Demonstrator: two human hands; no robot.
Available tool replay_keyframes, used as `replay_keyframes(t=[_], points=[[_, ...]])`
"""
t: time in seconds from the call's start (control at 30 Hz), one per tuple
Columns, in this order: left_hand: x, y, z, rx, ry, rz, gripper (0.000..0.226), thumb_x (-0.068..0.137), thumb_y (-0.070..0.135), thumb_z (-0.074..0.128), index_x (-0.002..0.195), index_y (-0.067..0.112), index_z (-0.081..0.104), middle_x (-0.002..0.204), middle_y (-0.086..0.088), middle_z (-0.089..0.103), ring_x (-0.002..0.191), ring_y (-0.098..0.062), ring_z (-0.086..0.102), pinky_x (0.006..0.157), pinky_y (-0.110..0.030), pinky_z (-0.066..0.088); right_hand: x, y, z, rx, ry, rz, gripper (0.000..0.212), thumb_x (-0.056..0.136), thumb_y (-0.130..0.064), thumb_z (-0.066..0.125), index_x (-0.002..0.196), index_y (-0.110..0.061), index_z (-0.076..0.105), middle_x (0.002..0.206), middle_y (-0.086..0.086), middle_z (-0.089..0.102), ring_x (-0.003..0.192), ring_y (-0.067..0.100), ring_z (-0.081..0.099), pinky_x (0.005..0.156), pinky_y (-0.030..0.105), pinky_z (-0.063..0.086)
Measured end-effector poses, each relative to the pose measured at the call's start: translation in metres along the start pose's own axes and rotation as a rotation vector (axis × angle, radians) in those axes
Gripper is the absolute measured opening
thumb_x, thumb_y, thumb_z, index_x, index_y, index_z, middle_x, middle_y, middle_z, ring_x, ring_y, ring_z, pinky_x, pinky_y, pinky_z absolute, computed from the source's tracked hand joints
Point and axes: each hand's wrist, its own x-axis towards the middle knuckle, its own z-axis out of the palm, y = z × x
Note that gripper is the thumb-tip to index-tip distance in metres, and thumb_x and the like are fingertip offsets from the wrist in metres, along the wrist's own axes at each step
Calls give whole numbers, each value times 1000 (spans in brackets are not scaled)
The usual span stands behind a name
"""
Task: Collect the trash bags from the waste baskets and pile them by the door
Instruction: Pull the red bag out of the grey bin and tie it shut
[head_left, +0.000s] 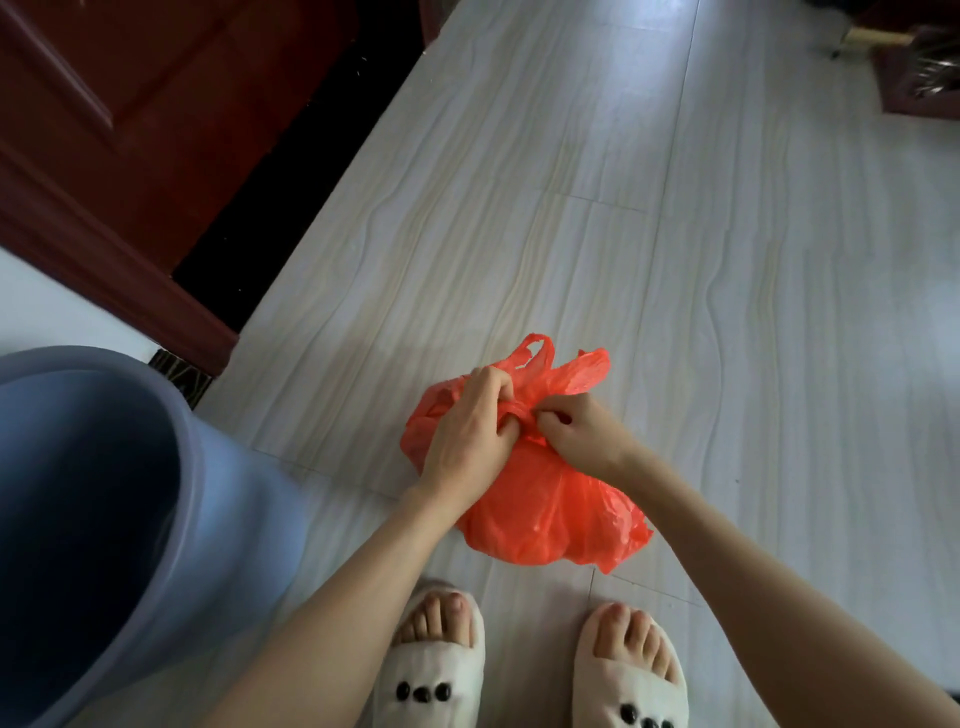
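Your two forearms reach up from the bottom edge. At far left stands a blue plastic waste basket (88, 519), by the dark red wooden door (130, 119) at upper left. Your left hand (467, 431) curls its fingers round the twisted neck of the orange plastic trash bag (545, 509), which lies on the pale tiled floor (727, 312) at centre frame; your right hand (576, 436) pinches that neck.

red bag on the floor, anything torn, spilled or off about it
Nothing stands out. The red bag sits whole on the tiled floor with nothing spilled around it. The left hand and right hand pinch its gathered handles at the neck. The blue waste basket beside it stands upright.
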Motion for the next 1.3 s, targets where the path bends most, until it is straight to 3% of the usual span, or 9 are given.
replay_keyframes(t=[0.17,0.37,0.5,0.63,0.83,0.9,1.0,1.13,1.3], points=[[9,0,-9,83,-169,40,38,73,0,59,96,22,38,96,2,36,78,-21,51,74,-42,46,-1,2,-4,654,-78,275,26,78,0,39,54,-11,39,49,2,36,46,12,34,46,25,33],[13,4,-16,179,-349,57,37,78,16,65,109,11,45,102,4,36,91,-21,55,75,-44,48,-2,13,-4,913,-184,308,23,77,0,37,60,-1,53,48,4,55,44,11,51,46,19,44],[6,0,-19,123,-372,30,56,73,32,72,119,20,43,115,3,43,94,-11,52,80,-26,48,0,15,-4,968,-221,324,15,64,-8,47,70,-1,58,58,8,61,50,15,58,51,21,49],[-9,-4,-13,-96,-291,-19,44,82,32,64,123,23,52,115,2,44,99,0,50,90,3,31,2,15,1,992,-197,292,25,85,2,38,76,-1,61,66,11,63,55,15,62,54,23,52],[-12,1,1,-690,-69,-537,14,84,10,56,91,15,66,116,-8,58,107,-18,58,94,-18,44,1,24,7,912,42,333,22,91,4,41,100,3,62,80,5,66,65,5,64,60,12,52],[-10,2,3,-888,-12,-687,17,71,14,56,81,18,69,111,-17,64,108,-30,59,100,-38,45,0,24,12,885,127,356,27,89,6,46,111,2,61,94,10,67,82,13,63,77,19,53],[-8,7,-1,-887,24,-728,19,66,20,52,74,20,70,100,-10,63,101,-24,58,97,-38,43,1,25,10,861,315,408,33,84,9,51,114,0,63,112,15,66,96,18,60,98,32,47],[-14,4,-4,-714,-8,-668,5,74,28,56,75,26,61,96,4,58,101,-16,54,97,-32,39,5,29,-3,1147,399,586,39,86,10,43,118,-3,60,49,-2,61,37,2,51,40,10,42],[-22,-11,-7,-872,136,-900,16,90,19,47,83,17,61,87,-7,65,74,-11,65,67,-22,52,4,49,-12,1313,426,746,48,91,6,32,131,-13,51,53,1,45,36,5,40,42,14,39]])
